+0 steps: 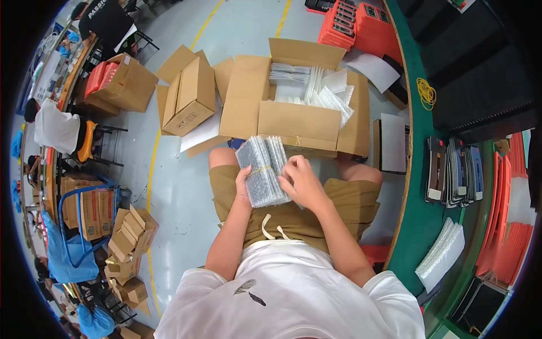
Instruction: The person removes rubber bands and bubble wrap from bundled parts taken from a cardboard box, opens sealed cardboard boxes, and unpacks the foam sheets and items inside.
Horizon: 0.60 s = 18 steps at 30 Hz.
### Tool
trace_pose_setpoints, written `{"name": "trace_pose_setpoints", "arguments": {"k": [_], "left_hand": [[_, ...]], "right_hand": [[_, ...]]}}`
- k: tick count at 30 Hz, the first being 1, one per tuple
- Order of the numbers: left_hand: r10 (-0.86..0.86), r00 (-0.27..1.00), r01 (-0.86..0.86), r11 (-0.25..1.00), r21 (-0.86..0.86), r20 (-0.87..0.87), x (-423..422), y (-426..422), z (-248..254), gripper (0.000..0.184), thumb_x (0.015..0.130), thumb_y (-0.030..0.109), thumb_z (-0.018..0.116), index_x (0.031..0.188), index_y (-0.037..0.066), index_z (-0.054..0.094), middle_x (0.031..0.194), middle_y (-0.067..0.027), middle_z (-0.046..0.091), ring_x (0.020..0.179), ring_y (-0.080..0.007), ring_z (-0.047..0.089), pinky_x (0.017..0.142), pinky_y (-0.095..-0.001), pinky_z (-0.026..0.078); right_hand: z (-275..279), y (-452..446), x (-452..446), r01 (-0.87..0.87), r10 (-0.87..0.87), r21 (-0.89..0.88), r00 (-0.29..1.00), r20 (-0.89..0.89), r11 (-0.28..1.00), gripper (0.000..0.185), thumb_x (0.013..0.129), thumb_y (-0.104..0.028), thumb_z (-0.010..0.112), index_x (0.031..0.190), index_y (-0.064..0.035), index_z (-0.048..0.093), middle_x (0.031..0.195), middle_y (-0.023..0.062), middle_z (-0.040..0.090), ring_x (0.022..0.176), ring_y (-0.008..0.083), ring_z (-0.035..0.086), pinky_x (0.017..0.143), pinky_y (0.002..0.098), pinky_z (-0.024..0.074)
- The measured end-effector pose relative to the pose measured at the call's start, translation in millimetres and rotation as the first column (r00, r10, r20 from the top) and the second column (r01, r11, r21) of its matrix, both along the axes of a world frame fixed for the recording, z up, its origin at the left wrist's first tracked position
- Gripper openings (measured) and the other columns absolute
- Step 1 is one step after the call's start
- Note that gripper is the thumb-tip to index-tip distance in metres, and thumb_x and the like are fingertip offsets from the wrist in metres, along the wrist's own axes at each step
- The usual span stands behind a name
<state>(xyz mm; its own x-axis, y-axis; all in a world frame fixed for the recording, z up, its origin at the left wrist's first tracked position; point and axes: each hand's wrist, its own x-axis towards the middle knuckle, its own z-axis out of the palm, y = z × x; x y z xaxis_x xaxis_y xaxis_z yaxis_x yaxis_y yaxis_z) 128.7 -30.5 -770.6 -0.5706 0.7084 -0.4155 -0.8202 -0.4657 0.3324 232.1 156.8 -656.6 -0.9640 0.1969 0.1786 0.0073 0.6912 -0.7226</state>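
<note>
A bundle of clear bubble wrap bags (261, 183) is held above my lap, with a thin yellow rubber band (261, 169) across its middle. My left hand (243, 183) grips the bundle's left side, thumb on top. At its right edge, my right hand (305, 182) has its fingers bent and pinched together; what sits between the fingertips is hidden. Just beyond my knees stands an open cardboard box (299, 123) with more bubble wrap bags (333, 96) inside, some leaning over its front right side.
Another cardboard box (195, 96) stands to the left of the open one. On my right runs a green bench (415, 226) with stacked dark panels (451, 172) and a bubble wrap stack (443, 254). Co-workers sit along the left; a blue trolley (84, 223) holds cartons.
</note>
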Motion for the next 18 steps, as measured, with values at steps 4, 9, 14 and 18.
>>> {"name": "trace_pose_setpoints", "arguments": {"k": [4,9,14,18], "left_hand": [[0.141,0.988,-0.144,0.988,0.057,0.06,-15,5,10,0.062,0.086,0.039,0.06,0.135,0.003,0.05,0.126,-0.0173,0.061,0.115,-0.0355,0.059,0.102,-0.0514,0.047],[0.503,0.863,-0.505,0.863,0.031,0.052,-45,-2,15,0.059,0.085,0.036,0.061,0.133,0.002,0.051,0.123,-0.0161,0.062,0.112,-0.0352,0.061,0.101,-0.05,0.048],[0.351,0.936,-0.351,0.936,-0.021,-0.028,-43,-17,-2,0.057,0.085,0.033,0.06,0.132,0.002,0.052,0.123,-0.0165,0.063,0.112,-0.035,0.061,0.101,-0.0489,0.048],[0.107,0.993,-0.106,0.994,0.021,-0.051,-20,0,-13,0.053,0.087,0.031,0.061,0.13,0.001,0.054,0.119,-0.0164,0.065,0.108,-0.0337,0.063,0.099,-0.0473,0.05]], "right_hand": [[-3,6,11,-0.162,0.1,-0.128,0.915,-0.39,0.979,0.031,0.093,-0.016,0.061,0.07,-0.0015,0.046,0.079,0.0114,0.051,0.069,0.0246,0.05,0.064,0.031,0.0415],[-14,62,58,-0.077,0.309,-0.637,0.915,0.261,0.767,0.043,0.095,-0.014,0.061,0.06,-0.0055,0.038,0.061,-0.0011,0.039,0.059,0.0075,0.034,0.051,0.028,0.0283],[-28,59,8,0.352,-0.402,-0.556,0.915,0.034,0.753,0.031,0.097,-0.019,0.061,0.073,-0.0024,0.051,0.062,-0.0011,0.04,0.061,0.0045,0.036,0.05,0.0278,0.0318],[0,-8,-41,0.164,-0.193,-0.332,0.98,-0.055,0.929,0.022,0.095,-0.024,0.062,0.085,-0.0046,0.064,0.064,0.0081,0.055,0.063,0.0182,0.053,0.062,0.0366,0.0409]]}}
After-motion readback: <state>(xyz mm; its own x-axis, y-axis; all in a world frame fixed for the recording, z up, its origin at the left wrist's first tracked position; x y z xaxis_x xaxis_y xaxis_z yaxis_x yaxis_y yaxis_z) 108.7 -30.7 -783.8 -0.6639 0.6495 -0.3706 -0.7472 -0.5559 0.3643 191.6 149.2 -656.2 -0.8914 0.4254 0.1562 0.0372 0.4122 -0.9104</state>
